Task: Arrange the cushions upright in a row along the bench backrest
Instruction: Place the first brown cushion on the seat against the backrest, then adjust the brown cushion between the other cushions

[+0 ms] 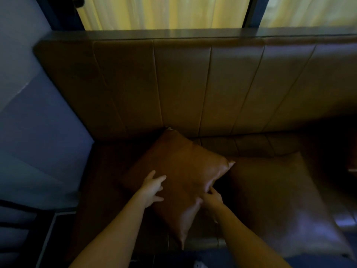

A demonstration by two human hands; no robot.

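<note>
A brown leather cushion (183,175) lies turned like a diamond on the bench seat (108,171), one corner touching the foot of the padded backrest (183,84). My left hand (152,187) rests on its left side with fingers spread. My right hand (211,198) pinches the cushion's right edge near its lower corner. A second, larger brown cushion (276,200) lies flat on the seat to the right, partly tucked under the first one's right corner.
A blue wall (38,122) closes the bench's left end. Above the backrest runs a dark ledge (173,33) with yellow curtains (164,12) behind it. A dark frame (17,229) stands at lower left. The far right is in deep shadow.
</note>
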